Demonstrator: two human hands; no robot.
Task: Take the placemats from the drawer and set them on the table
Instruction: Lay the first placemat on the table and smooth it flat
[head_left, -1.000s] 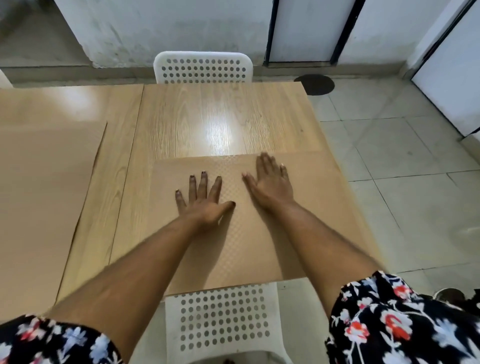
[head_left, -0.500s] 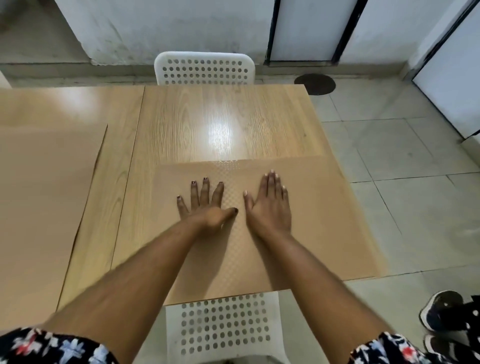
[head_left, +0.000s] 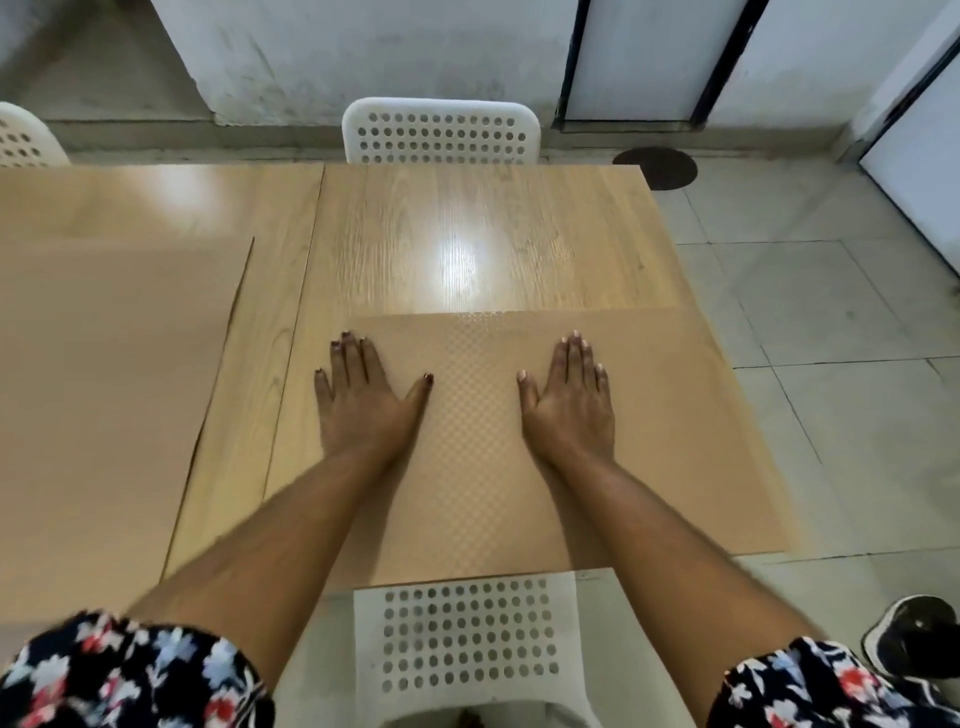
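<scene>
Left hand (head_left: 363, 400) and right hand (head_left: 569, 402) flat, fingers straight, palms down on mat (head_left: 478, 467), well apart. Mat lies on near right part of counter (head_left: 467, 234), overhanging right edge. Second mat (head_left: 104, 389) on left. White perforated chair (head_left: 441, 132) beyond counter, another chair (head_left: 467, 639) below near edge. Shoe (head_left: 914, 639) on floor at right. No readable writing.

A placemat (head_left: 649, 441) lies on the table (head_left: 467, 234) at frame centre, both hands flat on it: left hand (head_left: 363, 400) centre-left, right hand (head_left: 569, 405) centre-right. Another placemat (head_left: 104, 389) lies at the left edge.
</scene>
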